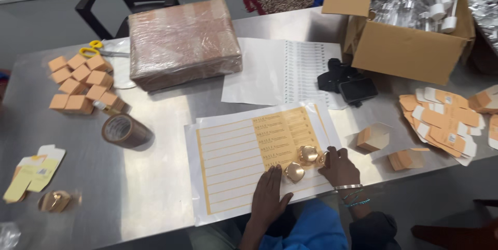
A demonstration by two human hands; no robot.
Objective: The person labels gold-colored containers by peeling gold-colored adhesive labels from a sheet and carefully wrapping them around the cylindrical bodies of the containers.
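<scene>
Both hands work the orange label sheet point(259, 159): left hand point(270, 193) flat, ungripping, right hand point(338, 166) pinching a gold cap point(322, 158); two caps point(302, 163) beside, several label rows already gone.

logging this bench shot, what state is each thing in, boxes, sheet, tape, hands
left hand: flat on label sheet
right hand: on a gold cap
label sheet: partly peeled
cardboard box: open, full
small orange boxes: closed, stacked
flat cartons: unfolded
tape roll: lying flat
brown parcel: wrapped
</scene>
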